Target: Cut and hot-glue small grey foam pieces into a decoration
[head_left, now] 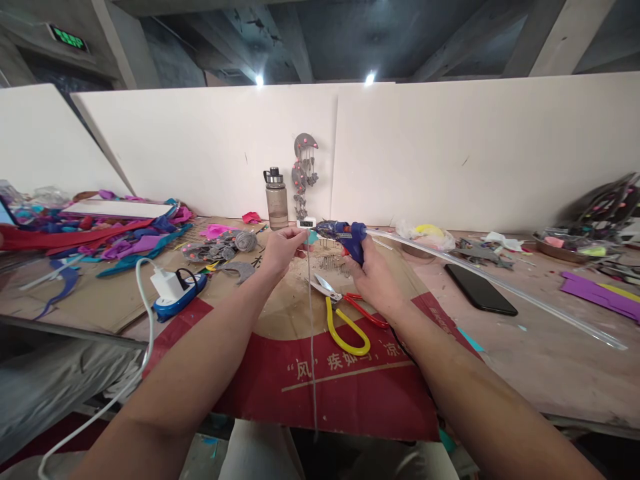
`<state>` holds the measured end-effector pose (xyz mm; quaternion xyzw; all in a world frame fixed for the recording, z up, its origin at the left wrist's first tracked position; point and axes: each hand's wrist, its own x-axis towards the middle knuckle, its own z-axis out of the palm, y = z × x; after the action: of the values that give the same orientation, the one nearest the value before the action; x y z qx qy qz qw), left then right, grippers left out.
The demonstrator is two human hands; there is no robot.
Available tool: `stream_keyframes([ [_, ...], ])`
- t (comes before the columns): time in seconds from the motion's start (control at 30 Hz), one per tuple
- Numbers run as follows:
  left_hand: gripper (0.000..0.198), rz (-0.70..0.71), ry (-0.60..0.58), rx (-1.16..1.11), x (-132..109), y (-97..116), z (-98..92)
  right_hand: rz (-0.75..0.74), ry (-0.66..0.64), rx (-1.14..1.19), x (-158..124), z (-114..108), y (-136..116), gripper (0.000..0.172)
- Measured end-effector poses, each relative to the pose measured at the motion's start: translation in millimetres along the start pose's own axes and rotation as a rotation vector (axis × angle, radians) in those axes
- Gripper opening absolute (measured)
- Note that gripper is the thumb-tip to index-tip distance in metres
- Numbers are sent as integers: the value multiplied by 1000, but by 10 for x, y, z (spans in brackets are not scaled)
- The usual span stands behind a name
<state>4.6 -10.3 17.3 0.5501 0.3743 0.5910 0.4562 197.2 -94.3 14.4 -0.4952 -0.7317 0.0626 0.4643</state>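
Observation:
My right hand is wrapped round the handle of a blue hot glue gun, whose nozzle points left. A long clear glue stick runs out of its back end. Close to the nozzle, my left hand pinches a grey yarn strand, which hangs down past the table's front edge. My fingers hide the yarn's upper end. Beneath my hands lie scissors with one yellow and one red handle, blades partly open. A grey yarn ball and grey felt pieces rest left of my left hand.
A water bottle stands at the back beside a grey moon-shaped hanging ornament. A black phone lies to the right. On the left are a blue power strip with a white plug and heaped coloured felt. White boards rise behind.

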Motion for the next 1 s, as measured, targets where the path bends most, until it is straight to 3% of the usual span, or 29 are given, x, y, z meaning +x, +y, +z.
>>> stream_keyframes([
  [0.43,33,5,-2,11,-1,7,-2,36,-21,-15,2,-18,-57,40],
  [1.0,31,3,-2,17,-11,27,0,29,5,-30,-8,-8,-23,51],
])
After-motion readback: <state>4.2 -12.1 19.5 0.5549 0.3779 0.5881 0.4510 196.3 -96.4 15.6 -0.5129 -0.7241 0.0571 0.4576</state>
